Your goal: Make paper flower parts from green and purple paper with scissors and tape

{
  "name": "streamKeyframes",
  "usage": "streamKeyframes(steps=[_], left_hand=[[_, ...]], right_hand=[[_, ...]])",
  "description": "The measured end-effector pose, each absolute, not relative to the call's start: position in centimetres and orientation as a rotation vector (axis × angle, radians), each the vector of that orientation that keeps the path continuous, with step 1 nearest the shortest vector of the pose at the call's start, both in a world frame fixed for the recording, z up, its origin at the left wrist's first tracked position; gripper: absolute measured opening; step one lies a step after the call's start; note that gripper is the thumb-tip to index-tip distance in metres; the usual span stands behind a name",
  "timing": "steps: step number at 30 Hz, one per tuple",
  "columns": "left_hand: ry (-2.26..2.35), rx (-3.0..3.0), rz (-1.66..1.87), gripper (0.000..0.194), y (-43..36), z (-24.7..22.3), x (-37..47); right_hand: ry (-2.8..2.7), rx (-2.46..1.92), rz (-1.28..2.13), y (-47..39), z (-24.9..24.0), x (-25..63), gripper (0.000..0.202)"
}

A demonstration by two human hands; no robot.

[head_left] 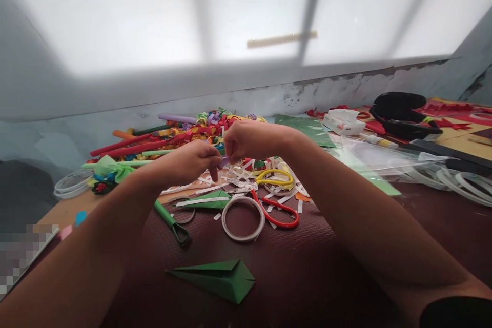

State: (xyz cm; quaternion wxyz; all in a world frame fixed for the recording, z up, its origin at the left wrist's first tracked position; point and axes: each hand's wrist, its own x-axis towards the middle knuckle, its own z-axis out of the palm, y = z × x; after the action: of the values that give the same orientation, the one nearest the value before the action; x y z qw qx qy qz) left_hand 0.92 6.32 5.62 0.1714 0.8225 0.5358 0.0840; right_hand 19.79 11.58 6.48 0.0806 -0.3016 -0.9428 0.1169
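My left hand [200, 159] and my right hand [248, 141] meet above the cluttered table. Between their closed fingertips is a small piece of purple paper [224, 162], mostly hidden by the fingers. Just below lie scissors with one yellow handle [282, 178] and one red handle [286, 223]. A white roll of tape [243, 240] rests flat in front of them. Nearer to me is a folded green paper piece [219, 279], pointed to the left. A rolled green paper tube [171, 222] with a looped end lies left of the tape roll.
White paper scraps [234, 180] litter the table under my hands. Behind them, colourful paper stems and flowers [149, 138] are heaped by the wall. To the right stand a tissue box [343, 122] and an open black case [402, 115]. White rings [75, 183] lie far left.
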Motion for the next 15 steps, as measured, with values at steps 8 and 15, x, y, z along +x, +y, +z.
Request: streamKeyframes(steps=[8, 15], left_hand=[[1.682, 2.266, 0.332, 0.027, 5.7, 5.0, 1.3], [1.551, 2.169, 0.351, 0.027, 5.7, 4.8, 0.6]], right_hand=[[-2.782, -0.845, 0.233, 12.6, 5.2, 19.3, 0.020], [-2.684, -0.833, 0.115, 13.2, 3.5, 19.0, 0.018]])
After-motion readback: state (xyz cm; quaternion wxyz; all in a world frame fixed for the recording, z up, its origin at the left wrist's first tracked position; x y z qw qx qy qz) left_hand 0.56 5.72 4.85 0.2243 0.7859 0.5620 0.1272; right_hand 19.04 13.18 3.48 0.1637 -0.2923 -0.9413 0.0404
